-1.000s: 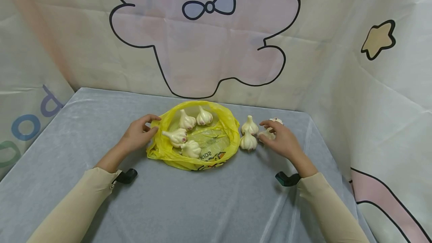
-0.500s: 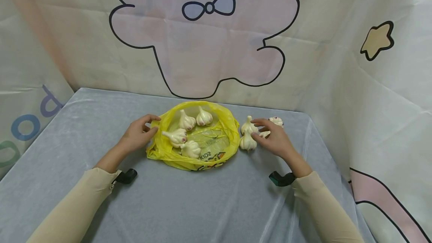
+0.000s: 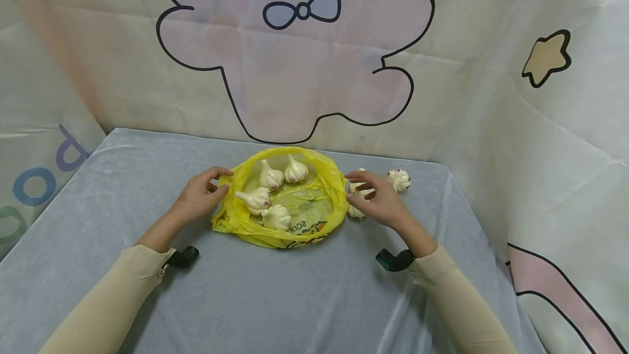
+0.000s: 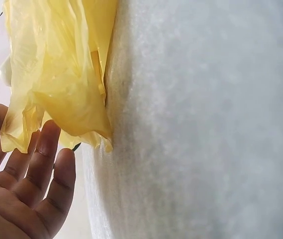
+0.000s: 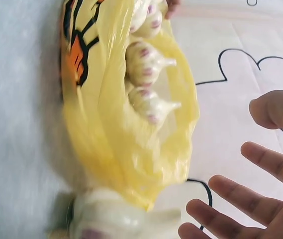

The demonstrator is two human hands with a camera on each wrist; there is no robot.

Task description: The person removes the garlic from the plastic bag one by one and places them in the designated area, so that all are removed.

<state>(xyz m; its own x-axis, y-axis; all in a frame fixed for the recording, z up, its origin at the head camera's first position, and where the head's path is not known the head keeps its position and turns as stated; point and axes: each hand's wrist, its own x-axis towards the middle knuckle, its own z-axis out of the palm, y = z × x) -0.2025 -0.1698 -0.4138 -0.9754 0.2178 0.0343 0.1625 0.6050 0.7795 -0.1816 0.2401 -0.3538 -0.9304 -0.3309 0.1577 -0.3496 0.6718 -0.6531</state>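
An open yellow plastic bag (image 3: 231, 217) stands on the table with several garlic bulbs inside, one of them a garlic bulb (image 3: 277, 217) near its front. My left hand (image 3: 199, 195) is at the bag's left rim, its loosely bent fingertips touching the plastic (image 4: 66, 104). Beyond the bag's right rim, my right hand (image 3: 378, 201) hovers with nothing in it; its fingers (image 5: 268, 162) are spread in the right wrist view. It partly hides garlic bulbs beside the bag, such as this garlic bulb (image 3: 356, 212). Another garlic bulb (image 3: 399, 180) lies farther right.
A grey cloth covers the table (image 3: 295, 299). Behind it hangs a printed fabric backdrop (image 3: 314, 86), and more fabric hangs on both sides. A dark camera mount (image 3: 183, 257) sits on the left wrist and another camera mount (image 3: 395, 260) on the right.
My right hand has moved left from the far garlic bulbs toward the bag's right rim, now covering the nearer bulbs. The left hand and the bag have stayed in place.
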